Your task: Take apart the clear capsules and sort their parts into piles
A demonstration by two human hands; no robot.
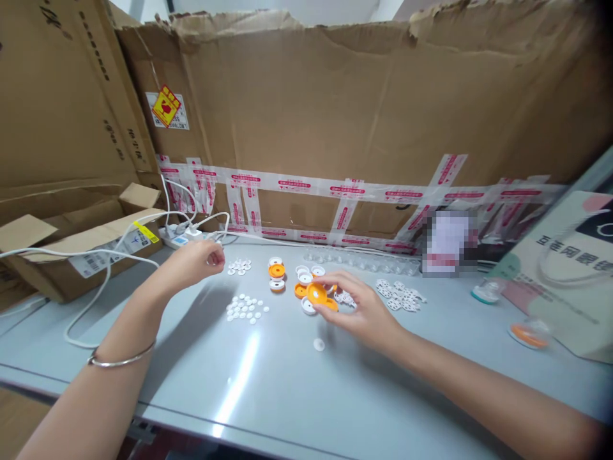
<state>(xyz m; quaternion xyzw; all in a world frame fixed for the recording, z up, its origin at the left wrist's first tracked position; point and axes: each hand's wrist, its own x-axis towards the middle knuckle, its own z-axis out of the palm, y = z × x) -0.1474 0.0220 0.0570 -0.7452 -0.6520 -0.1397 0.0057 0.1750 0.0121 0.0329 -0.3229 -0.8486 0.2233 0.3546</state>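
My right hand (357, 303) pinches an orange round cup-shaped part (316, 294) by its edge, tilted above a cluster of white and orange round parts (305, 278). My left hand (198, 263) is raised at the left with its fingers curled together; whatever they may hold is hidden. Near those fingers lies a small pile of white pieces (239, 266). Below it are several small white discs (244, 308). Between the hands stands a group of white and orange round parts (276, 273). A single white disc (318, 345) lies in front of my right hand.
Flat white pieces with holes (400, 296) lie right of my right hand, with a row of clear parts (361, 260) behind. Large cardboard (306, 108) walls the back. An open carton (86, 246), white cables (103, 287) and a power strip (179, 239) are at the left.
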